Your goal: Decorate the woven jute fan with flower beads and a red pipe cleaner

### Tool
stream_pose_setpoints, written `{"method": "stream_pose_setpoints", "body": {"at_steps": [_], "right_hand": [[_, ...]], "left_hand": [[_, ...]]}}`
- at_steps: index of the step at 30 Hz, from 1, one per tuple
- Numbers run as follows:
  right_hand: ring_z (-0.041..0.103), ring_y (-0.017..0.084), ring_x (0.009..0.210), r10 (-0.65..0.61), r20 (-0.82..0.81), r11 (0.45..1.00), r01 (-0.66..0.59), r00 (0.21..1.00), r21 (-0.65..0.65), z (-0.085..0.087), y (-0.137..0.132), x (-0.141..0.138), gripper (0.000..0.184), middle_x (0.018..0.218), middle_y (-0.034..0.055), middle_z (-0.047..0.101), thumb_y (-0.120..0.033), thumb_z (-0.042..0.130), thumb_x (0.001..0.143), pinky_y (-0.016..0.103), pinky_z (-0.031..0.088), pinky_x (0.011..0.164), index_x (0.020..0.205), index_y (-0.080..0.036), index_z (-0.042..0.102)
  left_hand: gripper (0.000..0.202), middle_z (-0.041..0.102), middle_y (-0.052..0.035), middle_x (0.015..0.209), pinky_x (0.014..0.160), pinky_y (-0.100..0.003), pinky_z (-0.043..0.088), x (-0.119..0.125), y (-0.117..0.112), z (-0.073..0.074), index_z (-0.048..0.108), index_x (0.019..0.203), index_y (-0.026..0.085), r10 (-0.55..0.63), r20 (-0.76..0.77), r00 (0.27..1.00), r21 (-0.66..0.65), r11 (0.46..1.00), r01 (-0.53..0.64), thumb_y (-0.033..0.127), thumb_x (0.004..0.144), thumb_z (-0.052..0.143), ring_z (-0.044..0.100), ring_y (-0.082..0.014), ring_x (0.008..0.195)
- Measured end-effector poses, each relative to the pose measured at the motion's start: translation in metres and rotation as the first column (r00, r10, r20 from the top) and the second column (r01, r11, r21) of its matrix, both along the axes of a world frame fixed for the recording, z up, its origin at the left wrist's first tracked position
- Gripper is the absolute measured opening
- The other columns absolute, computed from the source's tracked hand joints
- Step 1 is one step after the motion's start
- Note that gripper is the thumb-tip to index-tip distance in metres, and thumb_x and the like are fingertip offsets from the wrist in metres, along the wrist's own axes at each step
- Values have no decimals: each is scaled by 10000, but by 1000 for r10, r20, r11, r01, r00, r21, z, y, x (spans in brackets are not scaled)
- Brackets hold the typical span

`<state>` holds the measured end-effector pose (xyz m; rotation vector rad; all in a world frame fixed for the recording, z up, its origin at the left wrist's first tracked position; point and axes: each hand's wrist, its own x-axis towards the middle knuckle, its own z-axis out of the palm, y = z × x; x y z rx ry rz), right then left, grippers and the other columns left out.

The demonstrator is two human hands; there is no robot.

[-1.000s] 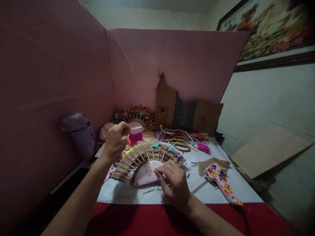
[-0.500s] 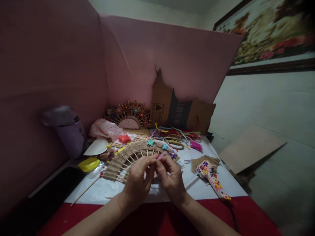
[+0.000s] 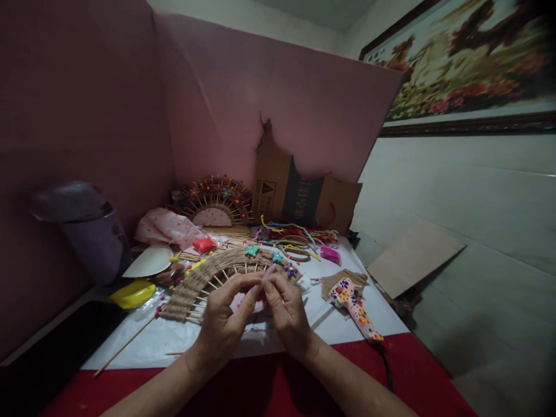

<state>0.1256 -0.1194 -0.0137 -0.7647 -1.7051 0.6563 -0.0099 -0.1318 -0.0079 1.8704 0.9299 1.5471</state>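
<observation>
My left hand and my right hand meet over the front of the table, fingers pinched together on a small pale pink strip. Its exact kind is unclear, since the fingers cover its lower part. Just beyond the hands lies a fan-shaped piece woven from brown twine over thin sticks. Along its edge are a teal star, a blue flower and a purple flower. Part of the fan is hidden behind my hands.
A flower-patterned glue gun rests on torn cardboard at right. Scissors, colourful pipe cleaners and a magenta packet lie behind. Leftward are a yellow packet, a stick and a purple bin.
The view has shifted, so the whole scene sits further left. My fingers have turned slightly, and more of the pink strip now sticks up above them.
</observation>
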Motion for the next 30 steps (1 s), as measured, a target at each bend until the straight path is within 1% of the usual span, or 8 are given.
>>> {"method": "stream_pose_setpoints", "body": {"at_steps": [3,6,12,15,20,24,27,30], "right_hand": [[526,131,688,-22,54,999,20,998,34,2,-1,0,268,731,18,563,-284,347,922,262,413,642,802,-169,558],[512,131,671,-61,82,996,56,995,63,2,0,1,278,703,13,553,-283,352,915,264,400,631,763,-171,557],[496,126,617,-99,73,994,94,992,58,-1,0,2,297,653,5,532,-294,353,918,256,393,585,728,-172,546],[496,128,625,-100,91,992,92,991,83,1,-2,2,291,653,8,530,-291,369,913,258,396,598,690,-176,517],[496,130,638,-105,119,987,88,987,134,3,-3,2,244,671,11,529,-281,408,894,261,394,613,701,-174,512],[498,131,629,-131,152,979,104,980,174,3,-3,1,222,661,8,533,-250,401,882,256,388,603,694,-180,497],[502,137,631,-142,167,976,110,976,185,1,-3,0,209,662,13,543,-232,388,872,256,387,598,709,-179,508],[492,135,620,-155,172,977,125,973,173,-1,-1,0,217,648,10,538,-212,376,862,257,383,597,695,-180,510]], "left_hand": [[202,671,-75,1021,765,-303,515,-1,1,-2,646,1006,194,-20,47,999,-63,998,23,237,838,542,631,-162,828],[197,678,-68,976,746,-294,519,-1,2,-3,649,999,192,-27,55,998,-93,995,32,239,837,548,631,-154,795],[177,666,-85,1034,822,-328,510,-1,3,-1,659,968,191,-61,11,998,-17,998,61,218,821,565,622,-189,930],[142,675,-86,1017,822,-330,509,-2,4,0,677,901,189,-64,18,998,-1,998,64,210,818,564,627,-190,927],[155,687,-84,971,791,-316,514,-3,2,4,683,764,184,-47,52,998,-60,997,50,229,821,546,642,-188,892],[153,688,-90,935,744,-301,517,-2,1,7,653,701,168,-20,56,998,-86,996,25,244,799,563,642,-176,819],[168,678,-85,918,718,-287,512,-2,1,6,616,687,161,-20,55,998,-122,992,27,261,806,552,631,-169,796],[167,656,-76,929,711,-275,503,-1,2,2,595,724,163,-34,56,998,-151,988,42,279,825,532,615,-163,805]]}}
